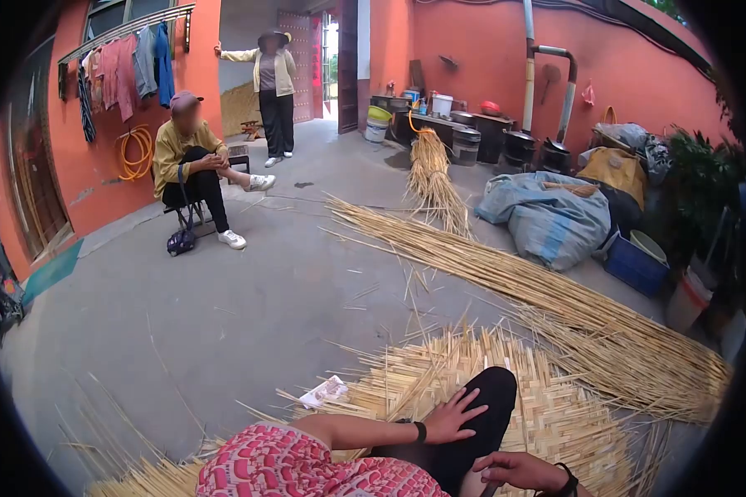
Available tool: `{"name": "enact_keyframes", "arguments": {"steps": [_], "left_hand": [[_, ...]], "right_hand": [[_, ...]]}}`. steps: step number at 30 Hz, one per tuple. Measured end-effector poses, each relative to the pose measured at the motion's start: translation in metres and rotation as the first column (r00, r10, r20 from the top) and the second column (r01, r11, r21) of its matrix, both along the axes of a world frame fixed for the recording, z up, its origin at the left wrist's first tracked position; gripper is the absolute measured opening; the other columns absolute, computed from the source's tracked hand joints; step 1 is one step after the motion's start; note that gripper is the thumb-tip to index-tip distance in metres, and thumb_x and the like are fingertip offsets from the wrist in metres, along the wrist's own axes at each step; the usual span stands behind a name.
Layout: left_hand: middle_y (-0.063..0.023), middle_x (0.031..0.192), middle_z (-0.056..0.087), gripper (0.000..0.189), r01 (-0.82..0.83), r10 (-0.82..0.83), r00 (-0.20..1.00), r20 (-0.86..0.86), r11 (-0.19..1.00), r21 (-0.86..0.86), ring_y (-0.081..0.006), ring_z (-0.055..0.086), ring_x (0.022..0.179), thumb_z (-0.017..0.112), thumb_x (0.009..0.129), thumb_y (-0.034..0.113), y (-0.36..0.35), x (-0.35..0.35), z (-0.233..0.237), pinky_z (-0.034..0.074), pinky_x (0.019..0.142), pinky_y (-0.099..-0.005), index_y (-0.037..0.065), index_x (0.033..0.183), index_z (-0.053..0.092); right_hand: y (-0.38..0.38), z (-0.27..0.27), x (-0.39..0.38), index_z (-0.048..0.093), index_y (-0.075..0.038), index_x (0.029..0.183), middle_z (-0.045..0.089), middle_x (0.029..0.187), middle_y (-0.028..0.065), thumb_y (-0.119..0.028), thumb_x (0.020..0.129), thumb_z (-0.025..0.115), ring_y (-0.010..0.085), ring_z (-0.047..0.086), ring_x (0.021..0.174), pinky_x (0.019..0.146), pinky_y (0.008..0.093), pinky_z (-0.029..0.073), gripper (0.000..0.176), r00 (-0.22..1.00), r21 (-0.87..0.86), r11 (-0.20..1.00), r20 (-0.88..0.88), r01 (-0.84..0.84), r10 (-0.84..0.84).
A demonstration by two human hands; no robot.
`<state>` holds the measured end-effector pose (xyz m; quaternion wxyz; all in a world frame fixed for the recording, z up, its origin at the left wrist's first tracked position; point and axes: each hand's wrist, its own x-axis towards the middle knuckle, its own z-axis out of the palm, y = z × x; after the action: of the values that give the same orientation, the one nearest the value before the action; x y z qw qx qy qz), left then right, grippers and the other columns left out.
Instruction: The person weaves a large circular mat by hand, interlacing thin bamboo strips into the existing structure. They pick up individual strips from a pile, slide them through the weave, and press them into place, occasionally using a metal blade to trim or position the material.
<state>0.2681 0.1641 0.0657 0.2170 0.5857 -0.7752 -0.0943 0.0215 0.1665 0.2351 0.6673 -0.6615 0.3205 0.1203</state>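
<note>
Pink clothing (265, 462) and left hand (450, 420) overlap the ragged-edged mat (555, 407), open floor (232, 331) beyond.

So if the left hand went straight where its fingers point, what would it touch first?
The left hand already rests on the knee; past that, the woven straw looks first in line, though its depth below is unclear.

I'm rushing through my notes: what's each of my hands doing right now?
Left hand: open, fingers spread on the knee.
Right hand: partly curled near the lower leg; can't tell whether it holds anything.
</note>
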Motion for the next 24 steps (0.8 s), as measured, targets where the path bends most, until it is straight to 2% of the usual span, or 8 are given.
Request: {"name": "enact_keyframes", "arguments": {"steps": [3, 7, 11, 13, 14, 18, 22, 24], "left_hand": [[-0.0155, 0.164, 0.007, 0.073, -0.029, 0.023, 0.998, 0.064, 0.996, 0.087, -0.0474, 0.016, 0.147, 0.058, 0.092, 0.050, 0.001, -0.004, 0.011, 0.040, 0.100, -0.0694, 0.028, 0.155, 0.028], [-0.0258, 0.161, 0.008, 0.080, -0.087, 0.061, 0.972, 0.226, 0.991, 0.106, -0.0545, 0.018, 0.144, 0.066, 0.088, 0.047, 0.009, -0.023, 0.020, 0.041, 0.094, -0.0735, 0.022, 0.155, 0.029], [-0.0238, 0.155, 0.031, 0.066, 0.342, -0.412, 0.909, 0.057, 0.819, 0.460, -0.0456, 0.027, 0.144, 0.070, 0.086, 0.045, 0.015, -0.030, 0.098, 0.032, 0.105, -0.0676, 0.013, 0.139, 0.051], [-0.0162, 0.139, 0.054, 0.051, 0.750, -0.550, 0.617, -0.563, 0.628, 0.208, -0.0309, 0.048, 0.134, 0.067, 0.093, 0.024, -0.004, -0.035, 0.117, 0.040, 0.107, -0.0425, 0.007, 0.138, 0.052], [-0.0138, 0.138, 0.056, 0.046, 0.768, -0.166, 0.465, -0.870, 0.564, 0.304, -0.0264, 0.052, 0.130, 0.063, 0.096, 0.016, 0.001, -0.046, 0.136, 0.044, 0.104, -0.0359, 0.004, 0.138, 0.051], [-0.0142, 0.116, 0.067, 0.035, 0.707, 0.014, 0.231, -0.973, 0.684, 0.178, -0.0204, 0.068, 0.103, 0.058, 0.098, 0.014, -0.035, -0.073, 0.201, 0.056, 0.086, -0.0314, 0.002, 0.131, 0.056], [-0.0139, 0.112, 0.068, 0.029, 0.785, -0.041, -0.014, -0.999, 0.619, -0.037, -0.0220, 0.067, 0.102, 0.054, 0.099, 0.013, -0.115, -0.158, 0.220, 0.056, 0.085, -0.0332, 0.000, 0.125, 0.058], [-0.0115, 0.114, 0.067, 0.030, 0.865, -0.046, 0.040, -0.998, 0.502, 0.012, -0.0217, 0.064, 0.105, 0.054, 0.100, 0.016, -0.123, -0.222, 0.225, 0.053, 0.092, -0.0349, 0.001, 0.126, 0.056]], "right_hand": [[0.012, 0.026, -0.012, 0.063, -0.004, 0.116, 0.062, 0.093, 0.0000, -0.014, 0.099, 0.058, 0.0076, 0.057, 0.079, 0.070, 0.0237, 0.049, 0.020, 0.990, -0.162, 0.987, 0.143, 0.013, 0.010], [-0.004, -0.012, -0.064, 0.060, -0.005, 0.127, 0.067, 0.103, 0.0021, -0.016, 0.100, 0.061, 0.0095, 0.063, 0.090, 0.083, 0.0268, 0.052, 0.030, 1.000, -0.139, 0.990, 0.005, 0.019, -0.018], [0.016, 0.014, -0.118, 0.061, -0.004, 0.124, 0.066, 0.102, 0.0011, -0.014, 0.098, 0.062, 0.0093, 0.061, 0.093, 0.085, 0.0273, 0.050, 0.028, 0.945, -0.174, 0.929, 0.053, 0.328, -0.323], [0.042, 0.044, -0.160, 0.061, -0.005, 0.124, 0.064, 0.102, 0.0010, -0.014, 0.097, 0.061, 0.0092, 0.059, 0.094, 0.081, 0.0245, 0.048, 0.029, 0.769, -0.313, 0.709, 0.138, 0.632, -0.624], [0.061, 0.059, -0.181, 0.061, -0.006, 0.124, 0.064, 0.104, -0.0004, -0.019, 0.097, 0.061, 0.0097, 0.059, 0.093, 0.081, 0.0235, 0.047, 0.030, 0.626, -0.379, 0.525, 0.227, 0.762, -0.746], [0.182, 0.113, -0.248, 0.063, -0.009, 0.124, 0.063, 0.103, -0.0044, -0.021, 0.101, 0.056, 0.0025, 0.057, 0.091, 0.081, 0.0190, 0.045, 0.027, 0.139, -0.497, -0.125, 0.459, 0.859, -0.877], [0.319, 0.144, -0.256, 0.063, -0.008, 0.127, 0.063, 0.096, -0.0066, -0.022, 0.102, 0.055, -0.0001, 0.056, 0.087, 0.079, 0.0166, 0.045, 0.029, -0.159, -0.477, -0.491, 0.579, 0.729, -0.799], [0.368, 0.155, -0.236, 0.063, -0.008, 0.126, 0.062, 0.096, -0.0065, -0.022, 0.102, 0.055, 0.0001, 0.056, 0.086, 0.078, 0.0164, 0.044, 0.029, -0.229, -0.501, -0.548, 0.562, 0.670, -0.795]]}}
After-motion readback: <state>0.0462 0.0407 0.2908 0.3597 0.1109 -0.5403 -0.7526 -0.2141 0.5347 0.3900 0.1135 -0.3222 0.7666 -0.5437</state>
